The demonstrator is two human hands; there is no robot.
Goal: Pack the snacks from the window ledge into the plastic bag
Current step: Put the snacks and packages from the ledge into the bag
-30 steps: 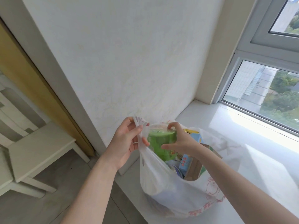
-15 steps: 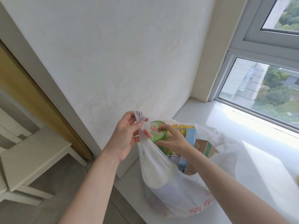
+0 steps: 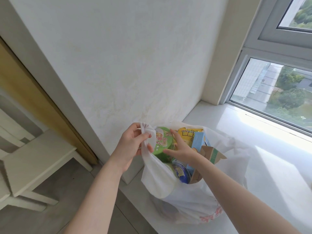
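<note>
Left hand point(image 3: 131, 144) pinching plastic bag point(image 3: 185, 200) handle; right hand point(image 3: 181, 149) beside it, fingers spread on green cup point(image 3: 162, 141)

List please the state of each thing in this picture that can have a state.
bag: open, standing on ledge, nearly full
left hand: pinching bag handle
right hand: fingers spread on green cup
green cup: lidded, tilted, at bag mouth
carton: flaps open
window: appears shut

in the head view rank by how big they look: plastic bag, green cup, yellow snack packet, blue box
1. plastic bag
2. green cup
3. and 4. yellow snack packet and blue box: both partly hidden, too close to rank.
</note>
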